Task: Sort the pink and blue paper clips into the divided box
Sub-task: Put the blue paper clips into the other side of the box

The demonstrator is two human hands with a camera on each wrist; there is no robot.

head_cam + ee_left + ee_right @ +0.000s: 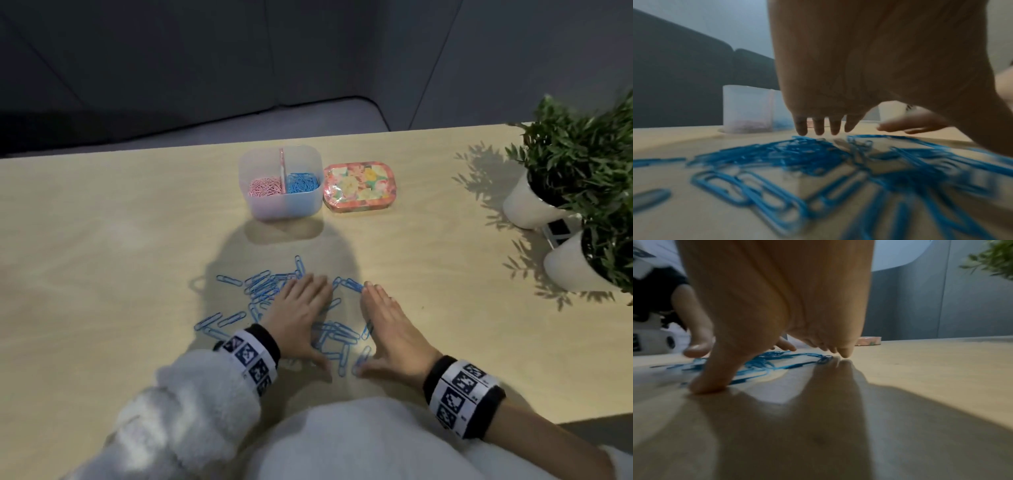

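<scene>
Several blue paper clips (263,287) (797,155) (760,364) lie scattered on the wooden table (102,257) near its front edge. My left hand (301,308) (828,128) lies flat, palm down, over the middle of the pile, fingers straight. My right hand (383,318) (838,352) stands open on the pile's right side, fingers straight, thumb tip on the table. Neither hand holds a clip. Farther back stands the translucent divided box (274,205) (744,110), with pink clips (265,186) in its left compartment and blue clips (301,181) in its right.
A flowered tin (358,186) (869,340) sits right of the box. Two white pots with green plants (534,202) (575,263) stand at the table's right edge. A dark sofa lies beyond the far edge.
</scene>
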